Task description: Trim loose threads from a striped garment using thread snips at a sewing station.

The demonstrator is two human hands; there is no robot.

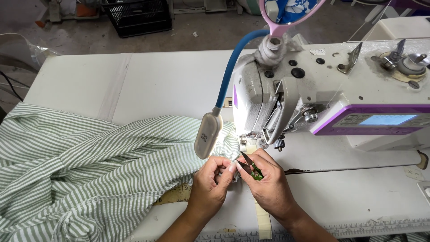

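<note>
Two hands work just in front of the needle area of one sewing machine (331, 89), which stands on a white desk (148, 80). The left hand (212, 179) pinches the edge of a green-and-white striped cloth (89, 166), its fingers (224, 168) curled and closed on the fabric right below the machine's head. The right hand (266, 179) is clenched around one small snipper (251, 166) with a green handle, its dark blades pointing up and left toward the left hand's fingertips; the blade tips lie just beside the pinched fabric edge, though whether they touch it cannot be told.

The cloth is a single large piece, bunched in folds across the left part of the desk and spilling over its near edge. One lamp (207, 134) with a pale oval head hangs on a blue gooseneck (233, 67) just above the left hand, and bright light falls on the fabric under the needle. The machine has one lit screen (387, 119) in a purple-trimmed panel on its right. One strip of beige tape (264, 219) runs down the desk between the wrists. On the floor behind the desk stands one black crate (139, 15).
</note>
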